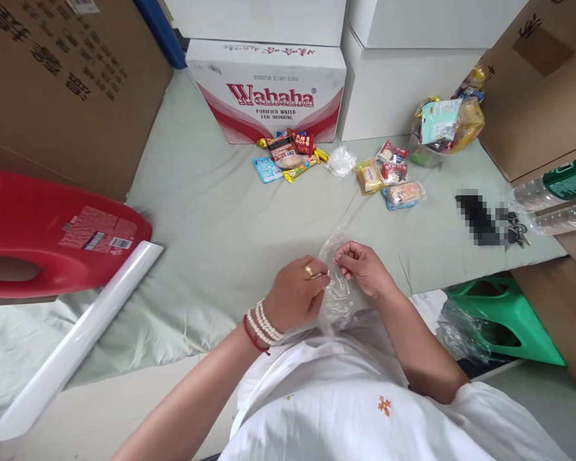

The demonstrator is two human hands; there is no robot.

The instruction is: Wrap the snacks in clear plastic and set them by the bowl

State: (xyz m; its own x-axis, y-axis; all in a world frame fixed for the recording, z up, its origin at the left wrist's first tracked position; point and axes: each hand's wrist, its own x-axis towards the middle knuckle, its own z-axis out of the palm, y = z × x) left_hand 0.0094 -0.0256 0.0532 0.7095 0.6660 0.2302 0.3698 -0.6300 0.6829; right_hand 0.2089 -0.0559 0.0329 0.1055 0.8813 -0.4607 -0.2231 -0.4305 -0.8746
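Note:
A clear plastic bag (336, 296) hangs between my two hands, close to my body at the near edge of a pale green cloth (211, 224). My left hand (295, 293), with a gold ring and bead bracelets at the wrist, pinches the bag's left edge with closed fingers. The bag's right edge is pinched at its top by my right hand (363, 266). Farther back on the cloth lie several small snack packets (290, 155) and a second group of packets (394, 176).
A Wahaha water carton (269, 86) and white boxes stand at the back. Brown cartons flank both sides. A red plastic stool (52, 237) and a white roll (77, 339) lie left. A bowl of snacks (441, 131), keys, water bottles (557, 186) and a green stool (504, 317) are right.

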